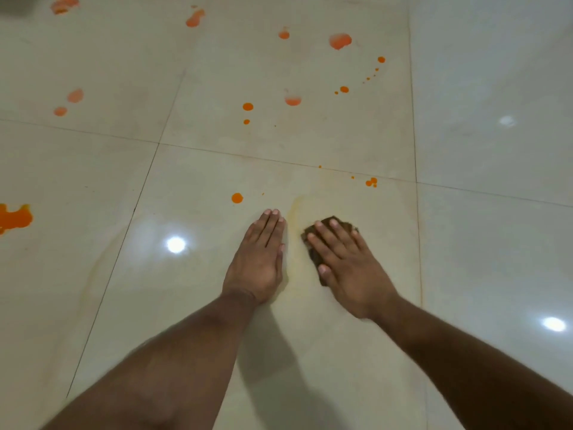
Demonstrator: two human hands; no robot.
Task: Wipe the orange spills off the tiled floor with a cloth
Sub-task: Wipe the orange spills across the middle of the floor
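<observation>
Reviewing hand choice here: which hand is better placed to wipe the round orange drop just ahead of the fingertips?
Probably the right hand: it already presses the brown cloth flat. The left hand lies nearer the orange drop but is bare, flat on the floor.

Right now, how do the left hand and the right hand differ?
The left hand lies bare on the floor with fingers together; the right hand presses a brown cloth with fingers spread. Both lie flat, palm down, beside a faint yellowish smear.
</observation>
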